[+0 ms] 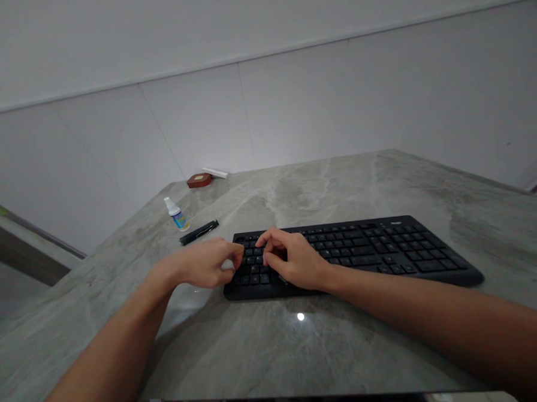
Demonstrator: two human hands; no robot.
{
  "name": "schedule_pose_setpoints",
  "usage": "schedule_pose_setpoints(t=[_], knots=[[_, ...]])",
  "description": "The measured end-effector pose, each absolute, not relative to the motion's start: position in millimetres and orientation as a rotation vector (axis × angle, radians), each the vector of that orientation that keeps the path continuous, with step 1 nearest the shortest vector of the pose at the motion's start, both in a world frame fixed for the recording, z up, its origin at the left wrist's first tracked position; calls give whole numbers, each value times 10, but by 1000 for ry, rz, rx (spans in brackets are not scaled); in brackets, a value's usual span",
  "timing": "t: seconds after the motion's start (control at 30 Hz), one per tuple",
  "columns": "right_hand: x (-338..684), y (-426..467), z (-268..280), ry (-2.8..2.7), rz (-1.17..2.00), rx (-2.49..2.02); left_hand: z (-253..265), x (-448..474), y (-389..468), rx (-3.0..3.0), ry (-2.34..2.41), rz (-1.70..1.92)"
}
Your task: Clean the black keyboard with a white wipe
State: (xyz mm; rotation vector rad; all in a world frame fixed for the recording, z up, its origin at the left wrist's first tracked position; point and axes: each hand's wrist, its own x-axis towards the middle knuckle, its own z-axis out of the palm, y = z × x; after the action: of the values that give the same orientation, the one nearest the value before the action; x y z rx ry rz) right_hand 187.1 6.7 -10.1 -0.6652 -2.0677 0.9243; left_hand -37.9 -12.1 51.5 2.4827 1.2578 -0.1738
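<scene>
1. Keyboard (365, 250): black, full-size, lying flat on the grey marbled table (339, 179). It sits at centre and runs out toward 3 o'clock, its long edge roughly parallel to the near table edge.
2. Left hand (209, 263): at the keyboard's left end, toward 9 o'clock of centre. Fingers are curled inward around a small white item (227, 265) pinched at the fingertips; what the item is cannot be told. The fingertips meet the keyboard's left edge.
3. Right hand (294, 261): resting on the left block of keys, just beside the left hand. Fingers are bent and bunched, tips down on the keys; whether they pinch anything cannot be told.
4. Black pen (199, 231): lying on the table at 10 o'clock of the hands, near the keyboard's far left corner but apart from it.
5. Small spray bottle (176, 214): white with a blue label, tilted, just beside the pen on its far side.
6. Brown oval object (199, 180): at 11 o'clock, near the far table edge, with a white stick (215, 172) just beside it against the wall.
</scene>
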Motion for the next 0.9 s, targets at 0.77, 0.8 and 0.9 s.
schedule_pose_setpoints(t=[0.77, 0.8, 0.9], knots=[[1877, 66, -102, -2068, 923, -667, 427, -313, -99, 2583, 1264, -62], [1878, 66, -101, -2068, 924, -666, 411, -285, -106, 2593, 1254, -48], [1877, 65, -104, -2066, 931, -665, 368, -224, -114, 2615, 1233, -4]])
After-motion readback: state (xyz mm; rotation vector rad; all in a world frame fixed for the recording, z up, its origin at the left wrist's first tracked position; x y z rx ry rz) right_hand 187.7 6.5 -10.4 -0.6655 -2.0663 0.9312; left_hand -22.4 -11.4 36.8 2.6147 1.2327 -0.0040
